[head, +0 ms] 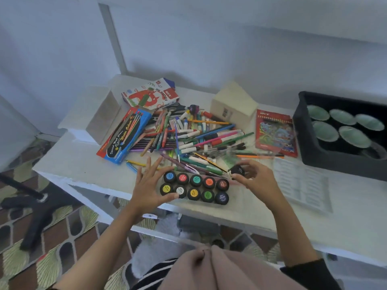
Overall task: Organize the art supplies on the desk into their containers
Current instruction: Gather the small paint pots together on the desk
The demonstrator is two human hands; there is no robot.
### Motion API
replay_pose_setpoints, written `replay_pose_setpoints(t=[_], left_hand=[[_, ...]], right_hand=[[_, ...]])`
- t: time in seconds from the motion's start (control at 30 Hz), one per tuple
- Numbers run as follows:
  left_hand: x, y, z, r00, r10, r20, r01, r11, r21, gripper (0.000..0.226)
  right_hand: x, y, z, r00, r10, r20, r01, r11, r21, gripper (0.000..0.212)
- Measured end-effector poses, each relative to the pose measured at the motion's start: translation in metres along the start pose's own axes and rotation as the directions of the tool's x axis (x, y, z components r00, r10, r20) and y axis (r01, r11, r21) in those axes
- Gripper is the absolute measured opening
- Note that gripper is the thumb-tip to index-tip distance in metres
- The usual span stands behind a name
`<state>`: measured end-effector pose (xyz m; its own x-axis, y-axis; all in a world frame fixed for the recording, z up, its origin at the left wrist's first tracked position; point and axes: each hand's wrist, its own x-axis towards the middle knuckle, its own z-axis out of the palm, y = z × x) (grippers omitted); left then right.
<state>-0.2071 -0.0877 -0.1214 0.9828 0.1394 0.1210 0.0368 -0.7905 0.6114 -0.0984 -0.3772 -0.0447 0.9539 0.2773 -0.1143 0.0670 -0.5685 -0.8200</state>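
Observation:
Several black paint jars with coloured lid labels stand in two rows near the desk's front edge. My left hand rests against the left end of the rows, fingers spread, thumb touching the white-labelled jar. My right hand pinches one more black paint jar just above the right end of the rows. Behind them lies a heap of pens, markers and pencils.
At the back left lie a blue neon-colour pen box, an oil pastels box and an open white box. A cream box, a red coloured-pencil pack, a clear plastic tray and a black crate of cups sit to the right.

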Motion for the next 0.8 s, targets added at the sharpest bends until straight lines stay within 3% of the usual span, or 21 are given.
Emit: replay_pose_setpoints(t=[0.13,0.33,0.5,0.8], left_hand=[[-0.002,0.001,-0.002,0.999,-0.002,0.034,0.002,1.000,0.005,0.086],[-0.002,0.002,-0.004,0.997,-0.004,0.072,0.004,1.000,0.007,0.083],[-0.001,0.003,-0.005,0.997,-0.001,0.083,0.000,1.000,0.009,0.086],[-0.001,0.000,-0.004,0.997,0.013,0.079,-0.013,1.000,0.001,0.087]], right_hand=[[-0.028,0.007,-0.003,0.997,0.074,0.015,-0.073,0.995,-0.074,0.027],[-0.051,0.007,0.011,0.996,0.035,0.080,-0.013,0.965,-0.260,0.029],[-0.050,-0.002,0.021,0.993,0.067,0.100,-0.013,0.886,-0.463,0.027],[-0.042,-0.015,0.020,0.975,0.175,0.140,-0.053,0.786,-0.616,0.020]])
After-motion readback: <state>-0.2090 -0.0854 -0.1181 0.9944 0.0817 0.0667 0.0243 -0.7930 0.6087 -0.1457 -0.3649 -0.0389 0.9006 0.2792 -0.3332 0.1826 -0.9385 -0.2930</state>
